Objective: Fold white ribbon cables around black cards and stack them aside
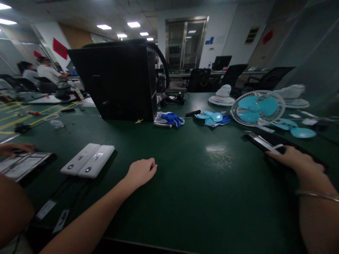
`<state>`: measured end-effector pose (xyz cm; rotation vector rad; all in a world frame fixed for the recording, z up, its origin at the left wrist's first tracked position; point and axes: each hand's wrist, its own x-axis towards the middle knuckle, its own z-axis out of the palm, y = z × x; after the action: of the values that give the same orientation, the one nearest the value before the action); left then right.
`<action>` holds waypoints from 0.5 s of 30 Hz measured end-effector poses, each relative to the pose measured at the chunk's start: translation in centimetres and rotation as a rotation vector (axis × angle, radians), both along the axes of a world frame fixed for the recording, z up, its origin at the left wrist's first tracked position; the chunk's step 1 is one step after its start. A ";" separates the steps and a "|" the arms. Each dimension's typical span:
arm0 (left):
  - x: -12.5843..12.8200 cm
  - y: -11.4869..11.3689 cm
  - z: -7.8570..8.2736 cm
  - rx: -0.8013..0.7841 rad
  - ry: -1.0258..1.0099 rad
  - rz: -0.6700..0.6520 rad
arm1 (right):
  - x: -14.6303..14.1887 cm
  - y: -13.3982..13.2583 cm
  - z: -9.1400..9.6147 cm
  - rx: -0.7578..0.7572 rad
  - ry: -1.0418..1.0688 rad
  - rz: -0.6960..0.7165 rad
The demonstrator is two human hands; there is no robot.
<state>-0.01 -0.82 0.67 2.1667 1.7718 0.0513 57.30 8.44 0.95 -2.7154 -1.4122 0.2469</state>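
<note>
Green counter (190, 204), glare patch (218, 157) between the grips. Left grip (141, 171): loose fist on it, fingers together, nothing visible inside. Right grip (292, 158): fingers on black flat item (287, 141) with silver strip (262, 141); can't tell if clamped. Left of left grip: two white packs (79, 158), then another person's hand (17, 149). Beyond left grip: key (139, 121), blue glove (172, 119), tall black box (119, 84) blocking the view behind. Beyond right grip: blue-bladed fan head (268, 106), loose blue blades (217, 117) left of it. Far: black chairs (200, 79), monitor (221, 63), glass door (176, 44), ceiling lights (134, 24).
</note>
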 end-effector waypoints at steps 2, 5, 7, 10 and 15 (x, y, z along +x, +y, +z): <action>0.0 0.0 0.0 0.002 0.010 -0.002 | 0.1 -0.2 -0.1 -0.025 0.026 -0.228; 0.1 0.0 0.2 0.018 0.054 0.007 | 0.1 -0.1 -0.3 0.003 0.015 -0.285; 0.2 0.0 0.3 0.001 0.051 0.009 | 0.2 0.0 -0.7 0.018 0.019 -0.302; 0.2 -0.1 0.5 -0.017 0.030 0.003 | 0.4 0.1 -1.3 0.061 0.018 -0.317; 0.2 0.0 0.3 0.002 0.032 0.005 | 0.0 0.1 -1.6 0.153 -0.002 -0.299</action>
<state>0.16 -0.83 0.95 2.1764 1.7951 0.0202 57.28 8.58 -0.62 -2.7480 -0.9609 0.1110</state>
